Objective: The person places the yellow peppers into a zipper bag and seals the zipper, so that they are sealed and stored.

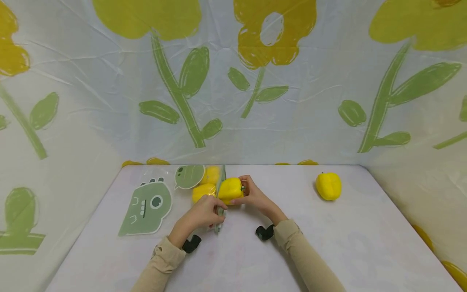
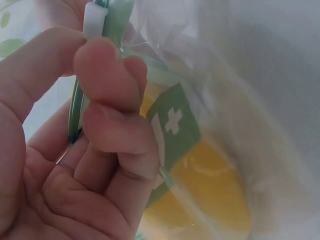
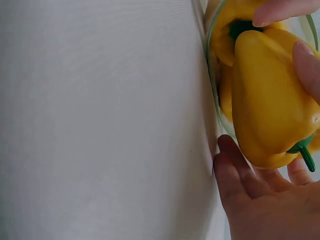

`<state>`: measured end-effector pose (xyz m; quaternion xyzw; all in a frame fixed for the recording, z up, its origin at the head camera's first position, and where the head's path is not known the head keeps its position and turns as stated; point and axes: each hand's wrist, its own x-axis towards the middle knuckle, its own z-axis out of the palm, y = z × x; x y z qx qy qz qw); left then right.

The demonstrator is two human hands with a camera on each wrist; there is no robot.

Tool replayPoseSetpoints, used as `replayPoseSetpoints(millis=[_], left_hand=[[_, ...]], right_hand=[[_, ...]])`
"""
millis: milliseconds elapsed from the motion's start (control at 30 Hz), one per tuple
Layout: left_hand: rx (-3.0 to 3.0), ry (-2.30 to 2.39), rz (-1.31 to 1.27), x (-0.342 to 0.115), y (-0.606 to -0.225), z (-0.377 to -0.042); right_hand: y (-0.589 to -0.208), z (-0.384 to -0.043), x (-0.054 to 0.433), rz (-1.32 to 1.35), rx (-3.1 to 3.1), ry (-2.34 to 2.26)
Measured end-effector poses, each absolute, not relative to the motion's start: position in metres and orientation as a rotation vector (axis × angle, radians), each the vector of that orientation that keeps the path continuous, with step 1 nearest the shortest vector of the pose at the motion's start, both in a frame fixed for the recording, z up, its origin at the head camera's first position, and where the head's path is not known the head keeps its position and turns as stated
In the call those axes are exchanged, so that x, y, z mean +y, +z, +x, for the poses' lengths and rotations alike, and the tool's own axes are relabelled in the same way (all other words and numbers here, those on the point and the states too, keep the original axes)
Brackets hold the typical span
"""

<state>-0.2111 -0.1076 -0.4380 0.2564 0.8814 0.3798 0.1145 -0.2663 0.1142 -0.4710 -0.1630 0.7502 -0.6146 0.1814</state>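
Observation:
A clear plastic zip bag [image 1: 146, 211] with green cartoon prints lies on its side, its green-rimmed mouth turned to the right. My left hand [image 1: 202, 213] pinches the near part of that rim, beside a white slider [image 2: 94, 21]. Through the film, yellow bell peppers [image 1: 203, 192] show inside. Right at the mouth, my right hand [image 1: 256, 197] grips another yellow bell pepper [image 3: 272, 100], its green stem pointing away from the bag. In the right wrist view this pepper overlaps the bag's opening, with a bagged pepper [image 3: 223, 42] behind it.
One more yellow bell pepper [image 1: 329, 186] stands apart at the right of the white table [image 1: 365, 243]. A flower-printed sheet [image 1: 310, 101] rises behind the table and at both sides. Each wrist carries a small black device [image 1: 264, 232].

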Motion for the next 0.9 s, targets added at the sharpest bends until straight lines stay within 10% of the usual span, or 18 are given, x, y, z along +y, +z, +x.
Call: replayPoseSetpoints(millis=[900], left_hand=[[2.580,1.132,0.777,-0.110,-0.440,-0.212]], right_hand=[[-0.459,-0.271,0.106,-0.753,2.207,-1.502]])
